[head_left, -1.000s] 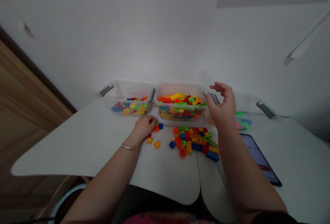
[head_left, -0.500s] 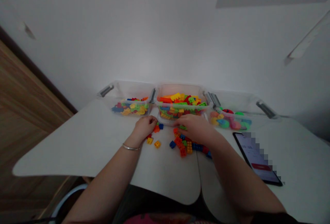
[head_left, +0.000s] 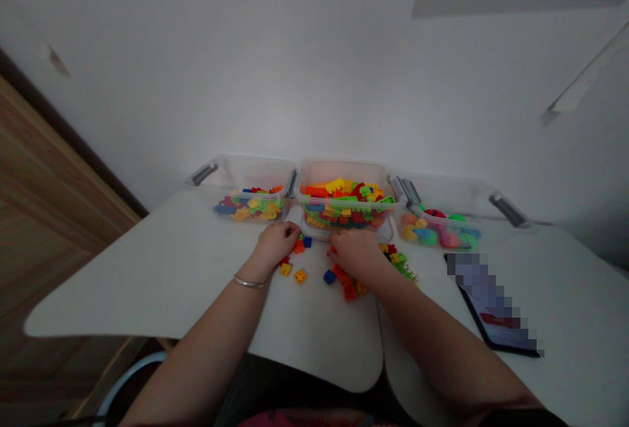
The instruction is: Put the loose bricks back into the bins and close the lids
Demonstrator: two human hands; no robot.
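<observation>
the right hand (head_left: pixel 354 253) had come down over the loose multicoloured plastic bricks (head_left: pixel 346 281) in front of the clear plastic tub (head_left: pixel 346 175), its fingers curled downward, any pinch hidden; the left hand (head_left: pixel 275 247), fingers curled together, rested just beside small orange and blue bricks (head_left: pixel 301 243).

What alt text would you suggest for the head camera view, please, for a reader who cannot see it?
A person's left hand and right hand rest among loose plastic building bricks on a white table, just in front of three clear plastic bins holding colourful toy pieces.
</observation>
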